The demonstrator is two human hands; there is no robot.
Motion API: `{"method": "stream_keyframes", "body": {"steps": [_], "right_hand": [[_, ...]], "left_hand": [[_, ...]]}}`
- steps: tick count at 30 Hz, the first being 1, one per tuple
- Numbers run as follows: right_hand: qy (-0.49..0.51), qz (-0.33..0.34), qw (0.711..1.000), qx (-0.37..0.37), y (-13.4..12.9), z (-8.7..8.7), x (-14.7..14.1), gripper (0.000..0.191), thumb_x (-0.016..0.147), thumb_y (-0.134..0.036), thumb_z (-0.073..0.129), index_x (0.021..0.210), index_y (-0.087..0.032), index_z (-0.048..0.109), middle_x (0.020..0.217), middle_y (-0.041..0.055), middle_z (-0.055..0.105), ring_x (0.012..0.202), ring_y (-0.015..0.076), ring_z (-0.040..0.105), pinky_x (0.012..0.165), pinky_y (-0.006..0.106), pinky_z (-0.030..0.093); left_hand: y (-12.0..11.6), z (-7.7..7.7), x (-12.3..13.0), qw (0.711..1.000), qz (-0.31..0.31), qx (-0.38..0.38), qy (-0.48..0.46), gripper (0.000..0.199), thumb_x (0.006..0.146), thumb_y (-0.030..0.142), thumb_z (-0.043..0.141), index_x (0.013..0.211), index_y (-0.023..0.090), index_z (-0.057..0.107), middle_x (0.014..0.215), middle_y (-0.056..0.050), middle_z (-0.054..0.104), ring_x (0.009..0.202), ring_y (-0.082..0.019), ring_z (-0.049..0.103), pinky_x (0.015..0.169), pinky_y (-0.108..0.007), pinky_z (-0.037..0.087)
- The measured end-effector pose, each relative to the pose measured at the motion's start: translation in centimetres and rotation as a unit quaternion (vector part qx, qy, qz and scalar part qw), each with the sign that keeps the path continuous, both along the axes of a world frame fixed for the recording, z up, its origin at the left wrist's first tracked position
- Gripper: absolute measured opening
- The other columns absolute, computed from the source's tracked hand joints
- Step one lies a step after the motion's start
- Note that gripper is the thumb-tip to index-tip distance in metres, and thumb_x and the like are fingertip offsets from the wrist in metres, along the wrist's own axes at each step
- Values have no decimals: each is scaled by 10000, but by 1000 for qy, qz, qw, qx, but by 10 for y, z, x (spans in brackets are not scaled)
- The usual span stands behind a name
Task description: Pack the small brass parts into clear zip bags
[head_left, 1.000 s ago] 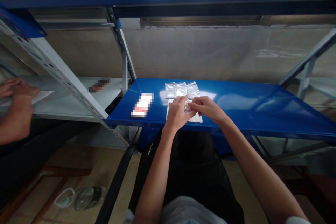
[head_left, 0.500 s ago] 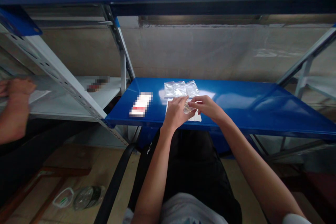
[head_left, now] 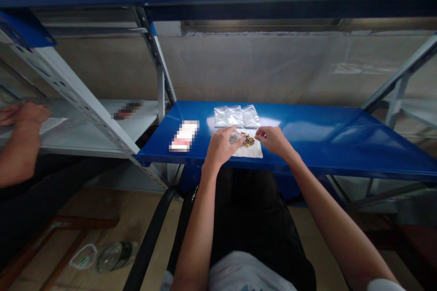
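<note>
My left hand [head_left: 220, 144] is over the left side of a white sheet [head_left: 253, 151], fingers and thumb curved around a small greyish, see-through thing [head_left: 234, 138]; its kind is unclear. Beside the thumb lies a small heap of yellow and dark pieces [head_left: 248, 140] on the sheet. Just right of the heap is my right hand [head_left: 272, 139], thumb and fingertips pinched together; whether something tiny is between them cannot be seen. Behind both hands, several clear zip bags [head_left: 235, 116] lie side by side on the blue shelf [head_left: 317, 141].
A blurred-out white and red item [head_left: 184, 136] lies at the shelf's left. Metal uprights [head_left: 160, 63] stand on either side. Another person's hands [head_left: 30, 112] are at the grey shelf [head_left: 88, 132] to the left. A clear container [head_left: 114, 256] is on the floor.
My hands have drawn apart: the left moved left with the see-through thing, the right slightly right. The yellow and dark heap between them is now uncovered.
</note>
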State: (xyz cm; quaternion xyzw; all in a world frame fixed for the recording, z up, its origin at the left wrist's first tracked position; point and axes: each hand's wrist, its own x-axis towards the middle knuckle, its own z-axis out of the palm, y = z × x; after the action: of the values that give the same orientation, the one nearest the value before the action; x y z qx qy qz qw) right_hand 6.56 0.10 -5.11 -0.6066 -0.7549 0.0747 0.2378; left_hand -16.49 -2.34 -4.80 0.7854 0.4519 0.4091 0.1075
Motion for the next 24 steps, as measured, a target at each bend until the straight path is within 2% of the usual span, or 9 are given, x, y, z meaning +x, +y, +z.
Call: {"method": "stream_keyframes", "body": {"steps": [4, 9, 15, 21, 24], "right_hand": [[-6, 7, 1000, -11, 4, -15, 1, 121, 893, -230, 697, 957, -157, 769, 852, 100, 782, 778, 236, 704, 727, 310, 457], [-6, 20, 1000, -13, 7, -23, 0, 166, 866, -202, 713, 1015, -165, 777, 824, 75, 774, 764, 230, 703, 723, 294, 463], [8, 20, 999, -37, 9, -24, -1, 177, 889, -167, 641, 954, -154, 805, 847, 110, 792, 788, 249, 725, 725, 297, 481], [31, -10, 999, -9, 10, -24, -4, 228, 883, -129, 599, 973, -131, 809, 950, 136, 805, 869, 256, 730, 782, 312, 493], [71, -32, 997, 10, 9, -19, -3, 188, 868, -156, 616, 911, -144, 799, 919, 128, 801, 841, 250, 727, 791, 328, 496]], "left_hand": [[0, -1, -6, 999, -8, -15, -35, 428, 878, 402, 797, 1232, 199, 669, 1181, -102, 765, 1121, -277, 722, 983, -399, 563], [-2, -1, -6, 998, -15, -36, -40, 344, 853, 370, 819, 1122, 229, 658, 1076, -59, 768, 1076, -258, 732, 923, -368, 571], [-2, 0, -5, 998, -9, -47, -38, 396, 850, 398, 829, 1174, 205, 706, 1164, -103, 774, 1101, -281, 732, 964, -397, 571], [-1, -2, -4, 997, -25, -48, -51, 503, 859, 339, 825, 1315, 202, 665, 1295, -105, 742, 1194, -282, 706, 1031, -407, 560], [-2, -2, -1, 997, -37, -50, -55, 520, 845, 323, 839, 1319, 201, 664, 1299, -103, 740, 1192, -275, 707, 1027, -395, 566]]}}
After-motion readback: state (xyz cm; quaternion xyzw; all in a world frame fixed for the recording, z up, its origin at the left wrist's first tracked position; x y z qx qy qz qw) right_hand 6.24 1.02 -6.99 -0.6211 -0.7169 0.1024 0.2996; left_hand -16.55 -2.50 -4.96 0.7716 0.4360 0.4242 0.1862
